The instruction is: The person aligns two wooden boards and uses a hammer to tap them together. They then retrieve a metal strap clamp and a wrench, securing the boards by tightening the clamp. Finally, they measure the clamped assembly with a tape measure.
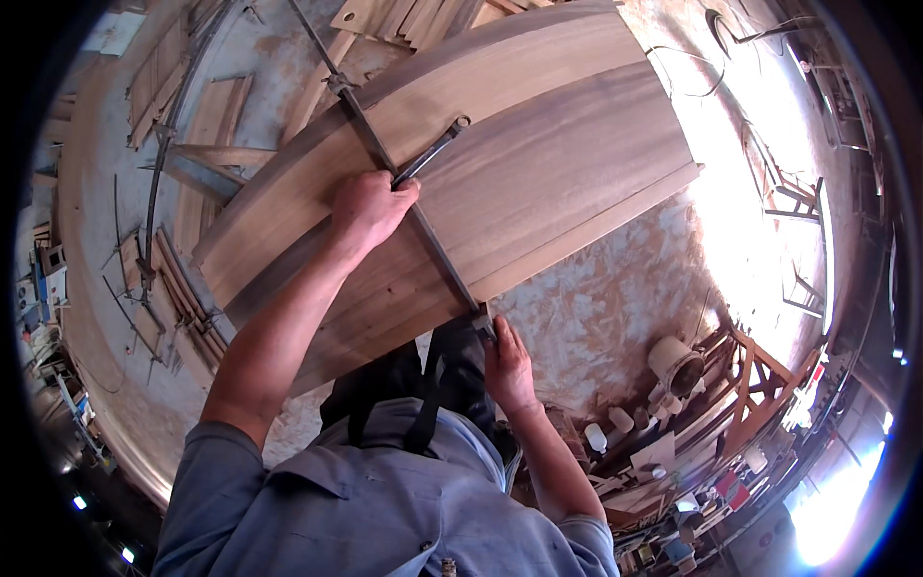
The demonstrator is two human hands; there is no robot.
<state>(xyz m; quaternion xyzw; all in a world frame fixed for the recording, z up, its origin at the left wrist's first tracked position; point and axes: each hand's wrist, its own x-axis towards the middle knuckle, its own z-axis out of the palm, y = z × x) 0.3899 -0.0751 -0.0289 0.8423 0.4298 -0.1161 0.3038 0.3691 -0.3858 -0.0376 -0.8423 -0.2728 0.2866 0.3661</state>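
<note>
A wide wooden panel (558,144) of several boards lies in front of me, one long edge close to my body. Across it runs a long metal bar clamp (444,258), reaching past the panel's far edge. My left hand (370,213) is closed around a ring wrench (437,152), its ring end pointing away to the right. That hand rests over the clamp bar, so part of the bar and the wrench's near end are hidden. At the panel's near edge, my right hand (510,370) has its fingers against the clamp's end (483,322), partly wrapped round it.
Loose boards (413,19) lie beyond the panel, with more wooden strips (183,288) on the floor at left. Another long metal clamp (157,183) is there too. At right stand a white bucket (676,363), a wooden frame (760,389) and piled offcuts and bottles.
</note>
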